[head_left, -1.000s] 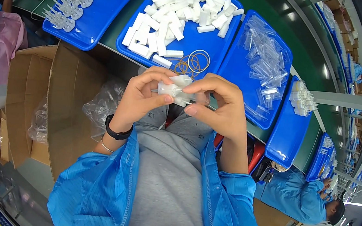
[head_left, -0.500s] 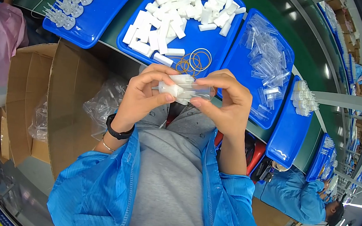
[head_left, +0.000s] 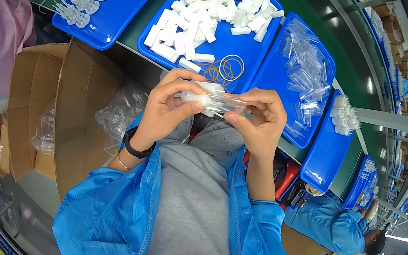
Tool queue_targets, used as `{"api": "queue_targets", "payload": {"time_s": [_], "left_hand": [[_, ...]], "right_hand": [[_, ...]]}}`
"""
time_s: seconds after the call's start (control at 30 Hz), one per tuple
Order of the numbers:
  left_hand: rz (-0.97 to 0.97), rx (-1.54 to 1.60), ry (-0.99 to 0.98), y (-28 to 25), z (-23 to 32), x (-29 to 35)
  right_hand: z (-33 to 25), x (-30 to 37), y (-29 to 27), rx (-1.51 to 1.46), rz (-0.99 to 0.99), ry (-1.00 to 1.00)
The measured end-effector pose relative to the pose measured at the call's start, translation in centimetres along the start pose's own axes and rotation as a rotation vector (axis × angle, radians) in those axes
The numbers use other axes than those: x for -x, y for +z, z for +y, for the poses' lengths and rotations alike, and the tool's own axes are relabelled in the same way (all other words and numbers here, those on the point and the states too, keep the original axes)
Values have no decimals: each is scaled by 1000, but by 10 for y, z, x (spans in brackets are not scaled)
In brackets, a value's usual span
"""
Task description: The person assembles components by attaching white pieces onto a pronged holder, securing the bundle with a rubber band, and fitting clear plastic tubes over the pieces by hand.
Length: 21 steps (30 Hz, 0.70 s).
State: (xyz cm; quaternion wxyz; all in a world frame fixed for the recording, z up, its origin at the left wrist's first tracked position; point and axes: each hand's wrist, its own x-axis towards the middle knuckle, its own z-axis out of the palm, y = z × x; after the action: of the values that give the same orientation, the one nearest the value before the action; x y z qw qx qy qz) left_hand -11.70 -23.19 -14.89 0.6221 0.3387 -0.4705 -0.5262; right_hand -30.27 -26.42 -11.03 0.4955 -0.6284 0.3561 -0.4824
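Above my lap, my left hand (head_left: 165, 106) is closed around a white plastic part (head_left: 202, 98) made of several white pieces bunched together. My right hand (head_left: 264, 119) pinches a clear plastic tube (head_left: 234, 103) between thumb and fingers. The tube lies against the right side of the white part; whether it goes around any of the pieces cannot be made out. Just beyond my hands is a blue tray (head_left: 148, 42) with a heap of white blocks (head_left: 193, 20). Tan rubber bands (head_left: 217, 71) and a pale ring lie at its near end.
To the right, a blue tray (head_left: 271, 66) holds clear tubes (head_left: 306, 63); past it another tray (head_left: 322, 163) carries white pronged parts (head_left: 344, 116). At far left, a tray (head_left: 98, 38) bears clear pronged stands (head_left: 83, 1). Cardboard (head_left: 88, 110) stands left of my lap. A blue-sleeved person (head_left: 329, 223) sits right.
The clear tube and my right hand have shifted slightly right and down. My left hand keeps its hold on the white part. The whole view has moved a little.
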Motion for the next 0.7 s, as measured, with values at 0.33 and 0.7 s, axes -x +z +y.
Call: {"api": "queue_targets", "payload": {"time_s": [0.33, 0.7], "left_hand": [[34, -233, 36, 0, 7, -3], [98, 362, -203, -24, -4, 1]], "right_hand": [[6, 2, 5, -80, 40, -41], [-1, -13, -10, 384, -36, -158]]}}
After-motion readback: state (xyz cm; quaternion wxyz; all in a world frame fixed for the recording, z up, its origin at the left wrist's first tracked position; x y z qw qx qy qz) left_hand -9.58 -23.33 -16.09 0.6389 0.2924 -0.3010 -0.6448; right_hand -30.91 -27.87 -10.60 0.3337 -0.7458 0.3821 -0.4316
